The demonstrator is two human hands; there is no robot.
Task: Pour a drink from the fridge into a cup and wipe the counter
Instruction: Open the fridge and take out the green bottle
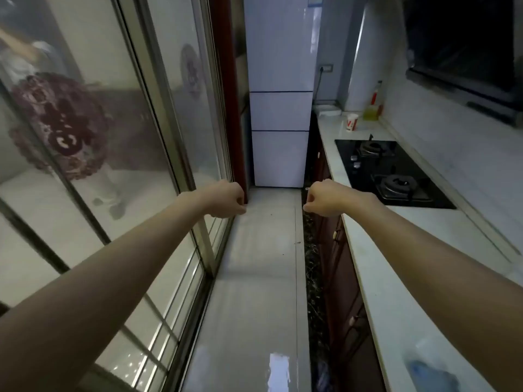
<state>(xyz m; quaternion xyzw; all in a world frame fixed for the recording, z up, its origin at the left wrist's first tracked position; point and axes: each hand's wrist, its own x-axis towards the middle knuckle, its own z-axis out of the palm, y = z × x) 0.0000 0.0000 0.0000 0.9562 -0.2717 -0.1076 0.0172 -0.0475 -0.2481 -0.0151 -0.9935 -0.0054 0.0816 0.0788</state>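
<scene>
Head view: narrow galley kitchen, person standing well back from the fridge [280, 108], both arms stretched forward over the tiled floor [263, 250]. Left hand [226, 199] and right hand [325, 198] both curled into fists, grasping nothing; likely a start pose before the walk to the fridge. Fridge is at the far end of the aisle: tall, white, glossy, three stacked doors, all closed; the drink is not visible. Paper cup [352, 122], white with red print, stands upright on the pale counter [396, 264] past the gas hob [368, 162], close to the fridge, probably set there for a short carry. Blue cloth [433, 374] lies crumpled on the near counter, blurred. Frosted sliding door [113, 137] lines the left side.
</scene>
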